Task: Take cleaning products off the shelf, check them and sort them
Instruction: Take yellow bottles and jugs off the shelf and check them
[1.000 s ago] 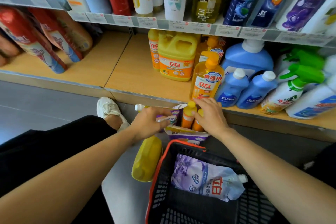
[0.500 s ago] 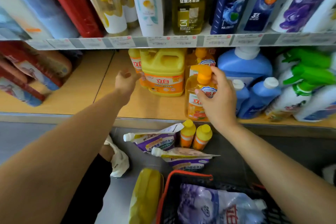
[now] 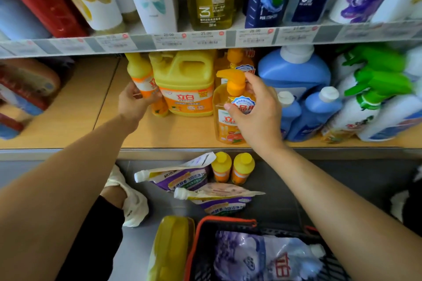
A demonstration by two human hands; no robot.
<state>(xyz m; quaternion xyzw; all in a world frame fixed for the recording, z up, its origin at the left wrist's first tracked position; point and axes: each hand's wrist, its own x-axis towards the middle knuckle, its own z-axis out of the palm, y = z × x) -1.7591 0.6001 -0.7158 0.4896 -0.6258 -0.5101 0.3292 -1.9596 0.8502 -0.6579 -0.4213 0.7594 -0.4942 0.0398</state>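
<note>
On the wooden lower shelf (image 3: 75,118) my left hand (image 3: 132,104) grips a slim yellow-orange dish soap bottle (image 3: 142,75), tilted, left of a big yellow jug (image 3: 185,84). My right hand (image 3: 255,114) wraps around the neck of an orange pump bottle (image 3: 228,107) standing at the shelf's front. Two small yellow-capped bottles (image 3: 233,167) stand on the floor below. Two purple refill pouches (image 3: 182,178) lie beside them.
Blue detergent bottles (image 3: 296,75) and green-trigger sprays (image 3: 374,89) fill the shelf's right side. Shampoo bottles line the upper shelf (image 3: 205,40). A red-rimmed black basket (image 3: 205,246) with a purple pouch sits at the bottom, a yellow jug (image 3: 169,251) lying left of it. Red packs lie at far left.
Both hands rose from the floor items to the shelf. The left hand closed on the slim bottle; the right hand took hold of the pump bottle.
</note>
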